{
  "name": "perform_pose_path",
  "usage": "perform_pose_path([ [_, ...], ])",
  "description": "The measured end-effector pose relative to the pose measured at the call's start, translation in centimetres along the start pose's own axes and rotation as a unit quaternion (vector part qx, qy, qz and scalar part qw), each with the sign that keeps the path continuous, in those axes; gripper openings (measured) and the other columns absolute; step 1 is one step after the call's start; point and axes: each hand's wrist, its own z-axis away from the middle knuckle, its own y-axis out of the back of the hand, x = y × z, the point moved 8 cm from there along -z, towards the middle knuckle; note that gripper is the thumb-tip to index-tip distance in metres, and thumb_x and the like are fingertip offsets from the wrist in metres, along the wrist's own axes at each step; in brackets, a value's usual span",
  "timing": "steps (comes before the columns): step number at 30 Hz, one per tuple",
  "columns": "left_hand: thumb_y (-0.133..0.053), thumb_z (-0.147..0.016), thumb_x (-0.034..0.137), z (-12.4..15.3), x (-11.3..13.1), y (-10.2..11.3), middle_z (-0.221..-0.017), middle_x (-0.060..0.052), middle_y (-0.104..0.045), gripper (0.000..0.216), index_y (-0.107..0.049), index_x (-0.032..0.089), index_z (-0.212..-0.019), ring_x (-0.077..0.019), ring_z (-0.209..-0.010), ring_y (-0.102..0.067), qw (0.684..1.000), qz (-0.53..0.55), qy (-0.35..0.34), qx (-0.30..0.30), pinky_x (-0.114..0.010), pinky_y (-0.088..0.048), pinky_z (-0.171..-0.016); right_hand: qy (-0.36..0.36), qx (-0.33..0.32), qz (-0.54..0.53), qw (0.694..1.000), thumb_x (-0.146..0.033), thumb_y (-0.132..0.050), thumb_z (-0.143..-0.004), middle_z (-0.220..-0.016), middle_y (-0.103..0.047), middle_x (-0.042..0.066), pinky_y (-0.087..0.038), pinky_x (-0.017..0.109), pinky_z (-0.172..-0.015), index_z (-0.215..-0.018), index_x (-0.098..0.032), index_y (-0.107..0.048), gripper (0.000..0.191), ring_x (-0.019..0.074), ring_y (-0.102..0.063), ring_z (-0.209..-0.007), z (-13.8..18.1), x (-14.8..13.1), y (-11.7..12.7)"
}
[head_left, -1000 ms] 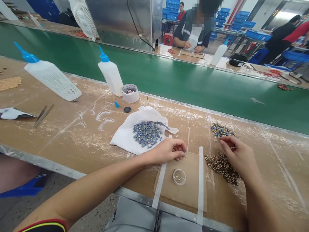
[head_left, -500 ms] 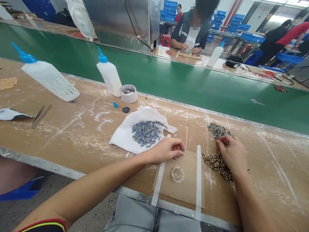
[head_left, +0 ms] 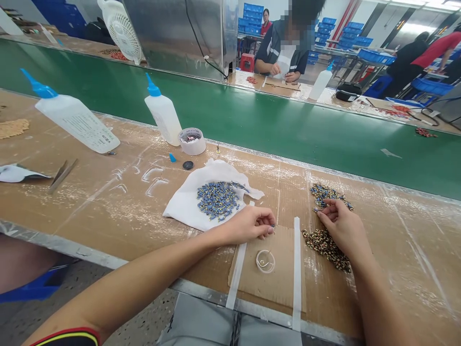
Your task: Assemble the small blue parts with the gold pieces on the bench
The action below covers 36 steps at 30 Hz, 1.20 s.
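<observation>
My left hand (head_left: 256,223) is closed in a pinch above the cardboard pad (head_left: 252,281), a tiny bluish piece (head_left: 273,226) at its fingertips. Below it on the pad stands a small round clear dish (head_left: 265,261) with a thin curved line inside. My right hand (head_left: 342,226) pinches a small blue piece (head_left: 316,210) beside a pile of blue, yellow and dark pieces (head_left: 324,191). Under that hand lies a pile of dark-and-tan pieces (head_left: 326,247), partly hidden. Left of the pad, many blue-and-yellow pieces (head_left: 218,198) lie on a white cloth (head_left: 183,206).
Two blue-tipped bottles, one leaning (head_left: 77,122) and one nearer the middle (head_left: 163,115), stand by a tape roll (head_left: 192,141). Tweezers (head_left: 63,175) lie left. White tape strips (head_left: 296,269) edge the pad. Beyond the green belt (head_left: 252,115) sits a co-worker (head_left: 284,53).
My right hand has drawn slightly back from the upper pile, and a small blue piece now shows at its fingertips. My left hand keeps its place.
</observation>
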Motion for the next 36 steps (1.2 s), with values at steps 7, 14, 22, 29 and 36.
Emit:
perform_pose_path([
  [7,-0.062,-0.086,0.017,0.0,0.1,0.0,-0.078,-0.003,-0.068,0.005,-0.059,0.014,-0.090,-0.0110,-0.064,-0.064,1.000,0.000,0.000,0.001,-0.023,-0.051,-0.063,-0.016,0.000,0.047,0.999,-0.047,-0.053,-0.081,-0.074,-0.068,0.006,-0.044,0.036,-0.063,-0.087,-0.021,-0.074,0.033,0.0230,-0.062,-0.066,0.4,0.1,0.2],
  [14,-0.062,-0.086,0.017,0.1,0.1,0.0,-0.077,-0.002,-0.067,0.005,-0.059,0.014,-0.090,-0.0109,-0.064,-0.064,1.000,0.005,-0.004,0.000,-0.024,-0.052,-0.064,-0.061,0.011,-0.008,0.998,-0.048,-0.062,-0.077,-0.078,-0.068,0.007,-0.047,0.035,-0.065,-0.083,-0.019,-0.068,0.029,0.0225,-0.062,-0.067,0.3,1.0,0.8],
  [22,-0.061,-0.086,0.017,0.1,0.2,0.0,-0.077,-0.002,-0.067,0.005,-0.060,0.014,-0.091,-0.0106,-0.064,-0.063,1.000,-0.008,-0.008,0.004,-0.023,-0.052,-0.064,-0.094,0.015,-0.192,0.977,-0.048,-0.066,-0.076,-0.081,-0.067,0.005,-0.050,0.031,-0.062,-0.111,-0.019,-0.066,0.046,0.0189,-0.062,-0.069,-0.2,1.9,0.7],
  [29,-0.061,-0.086,0.016,0.1,0.4,0.1,-0.075,-0.001,-0.065,0.004,-0.060,0.014,-0.090,-0.0102,-0.063,-0.062,1.000,-0.019,-0.015,0.006,-0.023,-0.052,-0.063,-0.096,0.018,-0.105,0.990,-0.050,-0.063,-0.078,-0.095,-0.074,0.011,-0.053,0.037,-0.074,-0.102,-0.020,-0.069,0.039,0.0260,-0.070,-0.082,-0.3,4.0,2.4],
  [36,-0.060,-0.086,0.014,0.1,0.6,0.0,-0.075,-0.001,-0.065,0.004,-0.060,0.014,-0.090,-0.0098,-0.062,-0.062,1.000,-0.022,-0.019,0.007,-0.023,-0.051,-0.063,-0.031,-0.162,0.036,0.986,-0.049,-0.062,-0.078,-0.082,-0.075,0.006,-0.048,0.032,-0.062,-0.090,-0.022,-0.072,0.031,0.0245,-0.069,-0.073,0.8,4.9,1.5],
])
